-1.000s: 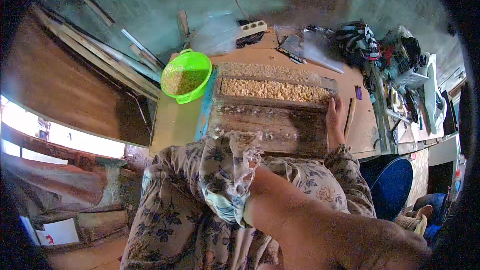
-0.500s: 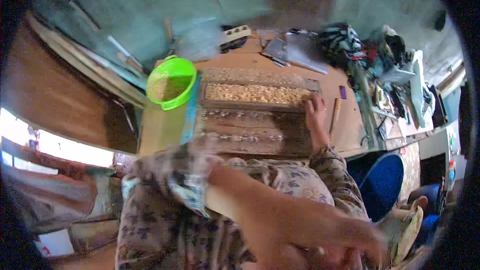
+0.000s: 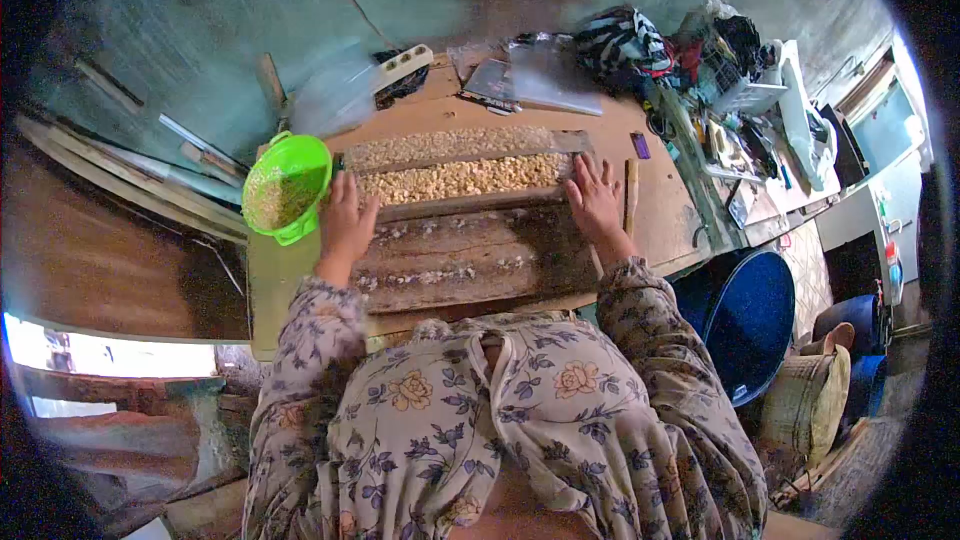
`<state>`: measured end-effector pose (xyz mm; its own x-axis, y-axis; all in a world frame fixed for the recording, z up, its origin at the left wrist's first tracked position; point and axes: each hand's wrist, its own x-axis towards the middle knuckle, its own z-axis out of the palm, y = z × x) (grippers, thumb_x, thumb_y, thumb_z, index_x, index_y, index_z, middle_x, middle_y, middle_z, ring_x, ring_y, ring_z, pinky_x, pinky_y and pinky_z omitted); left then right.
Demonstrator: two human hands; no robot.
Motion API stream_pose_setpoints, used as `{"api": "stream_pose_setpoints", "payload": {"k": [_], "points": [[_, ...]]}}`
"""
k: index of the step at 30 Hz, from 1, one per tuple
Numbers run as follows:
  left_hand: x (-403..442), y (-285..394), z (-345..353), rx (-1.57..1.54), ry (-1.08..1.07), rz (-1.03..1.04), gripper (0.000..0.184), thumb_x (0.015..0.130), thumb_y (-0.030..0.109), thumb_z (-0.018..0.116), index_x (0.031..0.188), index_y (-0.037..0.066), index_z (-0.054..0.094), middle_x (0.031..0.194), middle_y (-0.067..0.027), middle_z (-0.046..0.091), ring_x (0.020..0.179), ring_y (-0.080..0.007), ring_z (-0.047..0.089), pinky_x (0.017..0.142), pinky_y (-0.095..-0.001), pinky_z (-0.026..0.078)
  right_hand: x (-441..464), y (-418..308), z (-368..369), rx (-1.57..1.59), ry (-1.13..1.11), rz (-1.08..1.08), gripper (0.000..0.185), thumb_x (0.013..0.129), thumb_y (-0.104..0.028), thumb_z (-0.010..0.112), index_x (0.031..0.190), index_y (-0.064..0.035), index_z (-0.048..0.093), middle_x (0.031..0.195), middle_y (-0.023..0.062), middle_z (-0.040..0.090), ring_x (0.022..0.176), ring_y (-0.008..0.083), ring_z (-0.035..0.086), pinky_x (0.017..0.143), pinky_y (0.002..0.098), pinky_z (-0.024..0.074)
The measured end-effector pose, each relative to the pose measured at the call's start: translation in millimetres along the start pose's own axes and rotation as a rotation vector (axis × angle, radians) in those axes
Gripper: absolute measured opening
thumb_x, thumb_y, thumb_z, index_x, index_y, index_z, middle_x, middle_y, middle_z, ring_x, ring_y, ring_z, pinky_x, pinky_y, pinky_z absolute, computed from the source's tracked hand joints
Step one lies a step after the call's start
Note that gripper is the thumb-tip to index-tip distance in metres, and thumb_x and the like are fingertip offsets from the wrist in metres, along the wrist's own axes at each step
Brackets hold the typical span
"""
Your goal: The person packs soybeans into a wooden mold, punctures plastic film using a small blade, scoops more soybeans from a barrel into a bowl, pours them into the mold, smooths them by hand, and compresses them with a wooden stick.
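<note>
While the left hand (image 3: 348, 225) and right hand (image 3: 598, 208) rest unclenched, fingers extended, at its ends, the grain-filled wooden frame (image 3: 470, 202) between them looks stiff, fairly heavy, best gripped endwise.

Left hand (image 3: 348, 225) no longer reaches across the lap toward lower right; it's now up at the left end of the wooden frame (image 3: 450, 208), fingers spread. Right hand (image 3: 598, 205), at the frame's right end, has its fingers fanned wider. Floral garment (image 3: 490, 395) front now uncovered by the left arm. View swings right, more of woven basket (image 3: 800, 398) showing.
</note>
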<state>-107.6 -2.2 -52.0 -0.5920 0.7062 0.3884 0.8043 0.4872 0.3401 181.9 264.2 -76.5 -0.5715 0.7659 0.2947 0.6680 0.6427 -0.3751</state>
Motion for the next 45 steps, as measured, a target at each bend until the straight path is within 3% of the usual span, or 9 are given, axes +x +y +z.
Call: {"api": "stream_pose_setpoints", "payload": {"k": [2,9,25,31,35,36,38,42,45], "points": [[1.3,1.6,10.5,0.208,-0.129,-0.016,0.065,0.082,0.047,0.036,0.128,0.002,0.026,0.135,-0.0142,0.023,0.124,-0.0306,0.02,0.098,-0.052,0.011,0.0,-11.3,-12.5,-0.119,-0.128,-0.045,0.056,0.084,-0.046,0.031,0.13,-0.0132,0.026,0.136,0.0067,0.023,0.126,0.0348,0.013,0.097,0.0553,0.0104],[-4.0,10.6,8.4,0.364,-0.067,0.082,0.064,0.081,0.047,0.038,0.127,0.003,0.029,0.133,-0.014,0.026,0.124,-0.0304,0.02,0.097,-0.0526,0.011,7.9,-7.1,-10.6,-0.18,-0.161,-0.223,0.068,0.08,-0.056,0.031,0.13,-0.0116,0.026,0.137,0.0056,0.021,0.127,0.0314,0.009,0.098,0.055,0.0024],[1.6,39.1,18.8,0.222,-0.011,0.25,0.063,0.077,0.041,0.046,0.123,0.001,0.033,0.129,-0.0199,0.03,0.118,-0.0361,0.028,0.096,-0.0467,0.02,2.0,-50.6,9.1,-0.165,-0.068,-0.226,0.069,0.077,-0.056,0.039,0.127,-0.0093,0.03,0.134,0.0092,0.027,0.125,0.0317,0.017,0.097,0.0566,0.0086],[-3.1,41.3,-10.4,0.009,-0.126,0.327,0.067,0.071,0.039,0.054,0.126,0.008,0.031,0.132,-0.0159,0.025,0.12,-0.0327,0.027,0.094,-0.0502,0.024,-2.7,-48.8,-22.8,0.102,0.01,-0.451,0.074,0.074,-0.053,0.047,0.13,-0.0107,0.023,0.133,0.0109,0.027,0.123,0.0325,0.021,0.099,0.0518,0.0066],[-4.9,8.0,-35.5,-0.125,-0.244,0.381,0.073,0.063,0.026,0.064,0.126,0.009,0.03,0.132,-0.014,0.026,0.118,-0.0315,0.031,0.094,-0.0423,0.031,6.6,-1.2,-43.5,0.075,-0.155,-0.387,0.071,0.069,-0.037,0.061,0.127,-0.0107,0.03,0.131,0.0127,0.03,0.121,0.0319,0.026,0.099,0.0439,0.0215],[-6.1,4.3,-34.8,-0.111,-0.154,0.384,0.063,0.064,0.015,0.064,0.12,0.008,0.038,0.126,-0.0137,0.036,0.114,-0.0309,0.037,0.092,-0.0373,0.035,6.5,8.1,-42.1,0.074,-0.155,-0.388,0.071,0.069,-0.037,0.061,0.127,-0.0107,0.03,0.131,0.0127,0.03,0.121,0.0319,0.026,0.099,0.0439,0.0215],[0.0,-21.6,-20.7,-0.114,-0.13,0.415,0.051,0.065,0.012,0.062,0.113,0.007,0.045,0.119,-0.0135,0.043,0.11,-0.031,0.041,0.089,-0.0378,0.037,10.2,21.1,-33.2,0.06,-0.151,-0.506,0.053,0.068,-0.026,0.063,0.115,-0.0082,0.045,0.12,0.0137,0.044,0.113,0.0306,0.038,0.092,0.0394,0.0344],[8.5,-17.9,-24.3,-0.224,-0.064,0.48,0.017,0.069,0.007,0.059,0.086,0.003,0.058,0.096,-0.0124,0.057,0.095,-0.0306,0.052,0.082,-0.036,0.042,17.5,12.2,-35.4,0.228,-0.163,-0.467,0.039,0.064,-0.009,0.066,0.102,-0.0044,0.056,0.106,0.0142,0.054,0.101,0.0295,0.049,0.082,0.0372,0.0419],[15.6,-27.2,-15.7,-0.322,-0.04,0.41,0.011,0.07,0.01,0.06,0.077,0.002,0.06,0.085,-0.0125,0.059,0.084,-0.0298,0.055,0.075,-0.0351,0.044,28.5,16.9,-24.1,0.53,-0.223,-0.181,0.027,0.066,-0.007,0.064,0.092,-0.0023,0.059,0.092,0.0117,0.06,0.089,0.0261,0.055,0.077,0.0327,0.044]]}}
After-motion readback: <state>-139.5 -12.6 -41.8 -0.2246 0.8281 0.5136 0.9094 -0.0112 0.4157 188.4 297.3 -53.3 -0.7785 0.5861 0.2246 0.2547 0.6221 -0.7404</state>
